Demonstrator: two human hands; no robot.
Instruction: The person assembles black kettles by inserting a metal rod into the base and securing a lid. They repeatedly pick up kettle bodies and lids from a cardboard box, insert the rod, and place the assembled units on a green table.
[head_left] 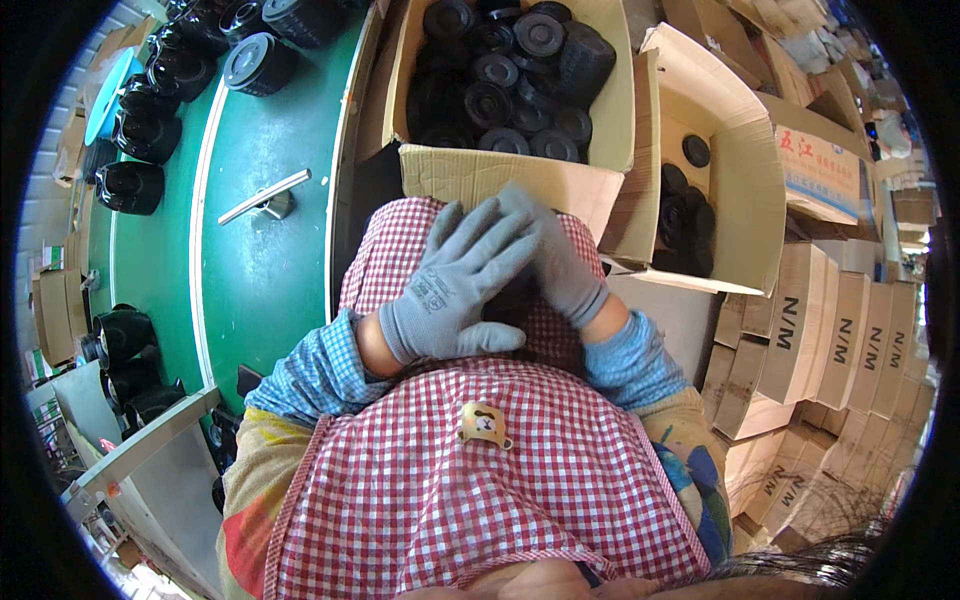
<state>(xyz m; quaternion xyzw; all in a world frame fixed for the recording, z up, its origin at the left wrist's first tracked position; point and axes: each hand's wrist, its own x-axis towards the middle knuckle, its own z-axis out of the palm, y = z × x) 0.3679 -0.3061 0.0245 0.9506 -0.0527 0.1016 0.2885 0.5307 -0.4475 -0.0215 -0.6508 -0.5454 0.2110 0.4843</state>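
Both my hands wear grey gloves and are over my lap, on a red-and-white checked apron [480, 520]. My left hand [452, 292] is palm down with its fingers stretched and spread. Next to it, my right hand [570, 268] is smeared by motion, and its fingers are partly hidden behind the left fingertips. Between and beneath the two hands shows something dark [512, 303], mostly covered; I cannot make out its kind. Just beyond my knees, an open cardboard box [510, 180] holds many round black plastic parts [488, 103].
A second open carton [735, 250] at the right contains several black round parts [684, 215]. On the left runs a green work table [270, 300] bearing a metal bar fixture [265, 198] and glossy black housings [130, 187]. Stacked cartons [790, 330] stand at the far right.
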